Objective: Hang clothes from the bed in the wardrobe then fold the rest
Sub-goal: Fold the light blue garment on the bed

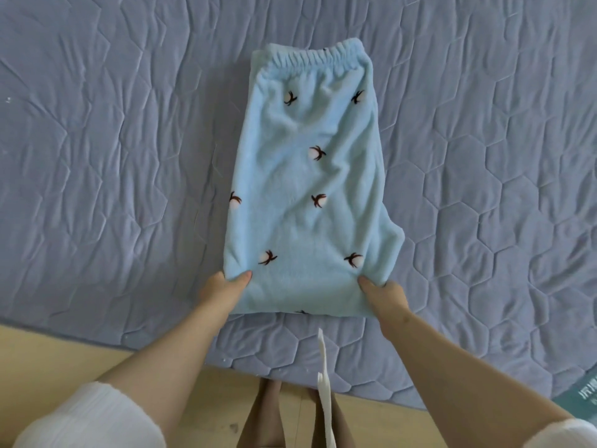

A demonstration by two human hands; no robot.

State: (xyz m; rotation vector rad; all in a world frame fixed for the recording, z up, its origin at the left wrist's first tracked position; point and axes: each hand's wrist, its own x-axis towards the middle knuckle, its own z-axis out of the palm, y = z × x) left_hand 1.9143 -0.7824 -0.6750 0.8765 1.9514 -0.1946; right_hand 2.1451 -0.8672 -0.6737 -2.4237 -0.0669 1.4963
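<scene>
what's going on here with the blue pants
A person is folding pants on the bed. The left hand and right hand each grip a near corner of the pants, thumbs on top. The pants lie flat, apparently leg over leg, with the waistband at the far end.

Light-blue fleece trousers (307,189), dotted with small brown-and-white motifs, lay folded lengthwise and flat on the bed (97,156). The gathered elastic waistband was at the far end, and the near end lay close to the bed's edge.
</scene>
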